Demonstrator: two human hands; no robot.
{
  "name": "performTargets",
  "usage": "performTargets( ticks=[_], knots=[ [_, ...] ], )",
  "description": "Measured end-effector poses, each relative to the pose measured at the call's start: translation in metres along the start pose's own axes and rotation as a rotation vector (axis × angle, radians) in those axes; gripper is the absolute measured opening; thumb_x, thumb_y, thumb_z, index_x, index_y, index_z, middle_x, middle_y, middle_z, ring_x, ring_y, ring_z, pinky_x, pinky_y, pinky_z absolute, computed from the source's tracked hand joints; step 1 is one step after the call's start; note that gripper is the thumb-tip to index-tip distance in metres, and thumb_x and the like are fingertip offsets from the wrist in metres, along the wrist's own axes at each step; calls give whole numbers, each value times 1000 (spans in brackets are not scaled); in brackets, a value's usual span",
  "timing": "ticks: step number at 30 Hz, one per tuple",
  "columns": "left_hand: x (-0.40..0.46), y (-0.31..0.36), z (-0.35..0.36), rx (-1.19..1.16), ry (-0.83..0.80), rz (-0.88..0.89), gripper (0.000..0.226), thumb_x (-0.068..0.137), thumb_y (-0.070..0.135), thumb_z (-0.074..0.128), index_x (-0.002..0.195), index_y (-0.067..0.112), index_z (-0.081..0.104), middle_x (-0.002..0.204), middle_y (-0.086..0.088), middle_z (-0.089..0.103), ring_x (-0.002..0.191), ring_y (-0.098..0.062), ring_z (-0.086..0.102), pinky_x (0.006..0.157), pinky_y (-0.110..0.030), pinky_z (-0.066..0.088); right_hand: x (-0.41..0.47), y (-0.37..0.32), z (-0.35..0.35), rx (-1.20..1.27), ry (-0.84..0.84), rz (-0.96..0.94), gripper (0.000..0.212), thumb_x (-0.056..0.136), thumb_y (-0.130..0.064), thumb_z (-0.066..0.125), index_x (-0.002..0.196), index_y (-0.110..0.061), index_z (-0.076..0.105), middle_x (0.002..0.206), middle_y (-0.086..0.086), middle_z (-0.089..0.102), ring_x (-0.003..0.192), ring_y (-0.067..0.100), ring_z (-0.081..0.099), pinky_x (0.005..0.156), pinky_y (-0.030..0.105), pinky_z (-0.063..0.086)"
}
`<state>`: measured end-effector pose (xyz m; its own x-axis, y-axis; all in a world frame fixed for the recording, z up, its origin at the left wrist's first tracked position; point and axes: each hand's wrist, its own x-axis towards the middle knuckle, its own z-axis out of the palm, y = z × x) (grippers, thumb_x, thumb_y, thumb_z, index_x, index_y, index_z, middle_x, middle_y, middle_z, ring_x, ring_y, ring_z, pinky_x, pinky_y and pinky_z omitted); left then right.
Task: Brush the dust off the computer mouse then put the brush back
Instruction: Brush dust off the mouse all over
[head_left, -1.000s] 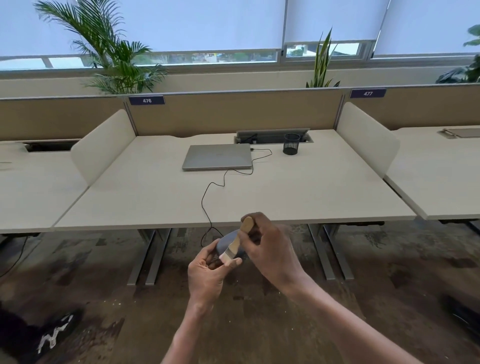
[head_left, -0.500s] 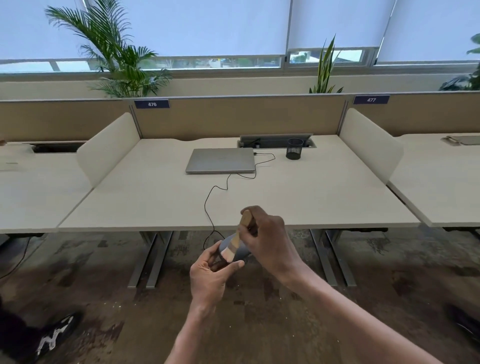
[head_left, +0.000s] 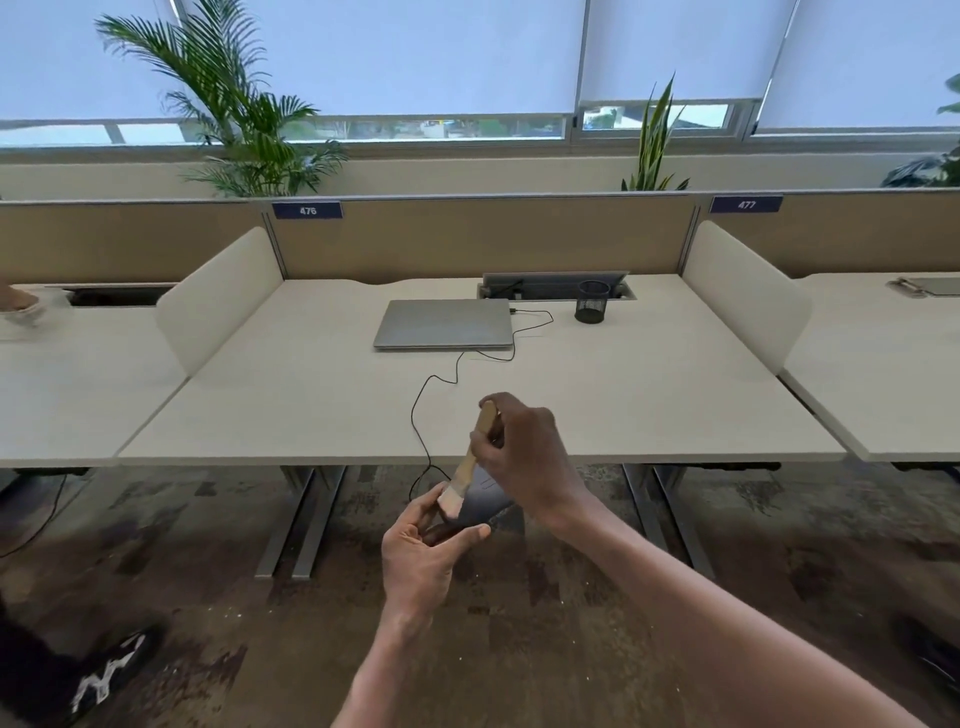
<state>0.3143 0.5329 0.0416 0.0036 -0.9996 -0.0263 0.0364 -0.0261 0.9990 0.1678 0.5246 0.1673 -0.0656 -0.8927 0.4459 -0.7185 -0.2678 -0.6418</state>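
My left hand (head_left: 423, 558) holds a dark grey computer mouse (head_left: 480, 504) in the air in front of the desk's front edge. Fingers and thumb pinch its near end. Its black cable (head_left: 423, 415) runs up over the edge to the closed laptop (head_left: 444, 323). My right hand (head_left: 524, 457) grips the wooden handle of a small flat brush (head_left: 467, 470). The brush slants down to the left, and its pale bristles rest on the mouse's left side. Much of the mouse is hidden behind both hands.
The beige desk (head_left: 649, 405) carries the silver laptop and a black mesh pen cup (head_left: 591, 301) at the back right. Curved white dividers (head_left: 218, 296) stand on either side. Desk legs (head_left: 301, 519) rise from a mottled floor. A dark shoe (head_left: 104, 675) shows at lower left.
The brush has slid slightly down and left across the mouse, and the mouse looks tilted more. The view has tipped down a little. Both hands keep their hold.
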Motion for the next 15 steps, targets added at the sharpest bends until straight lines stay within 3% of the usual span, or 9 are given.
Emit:
performTargets(
  ticks=[5, 11, 15],
  knots=[
    [1, -6, -1, 6, 11, 0, 79, 52, 12, 95, 126, 13, 67, 110, -5, 78, 104, -17, 75, 94, -38, 59, 17, 11, -7, -111, 102, -2, 10, 87, -2, 65, 96, -1, 64, 69, 10, 67, 57, 24, 62, 54, 42, 53],
    [5, -3, 1, -18, -36, 18, 72, 62, -4, 92, 126, 16, 66, 112, -3, 77, 101, -11, 75, 84, -21, 60, 31, 13, 8, 45, -4, 98, 5, 83, -4, 68, 84, -7, 64, 71, 8, 69, 63, 24, 71, 58, 45, 61],
    [5, -6, -3, 2, -41, 18, 71, 58, 4, 94, 122, 18, 68, 110, -4, 78, 103, -15, 75, 86, -26, 61, 35, 27, 1, -10, 2, 133, 4, 84, -1, 67, 88, -2, 65, 73, 11, 69, 63, 25, 70, 60, 42, 61]
  ],
)
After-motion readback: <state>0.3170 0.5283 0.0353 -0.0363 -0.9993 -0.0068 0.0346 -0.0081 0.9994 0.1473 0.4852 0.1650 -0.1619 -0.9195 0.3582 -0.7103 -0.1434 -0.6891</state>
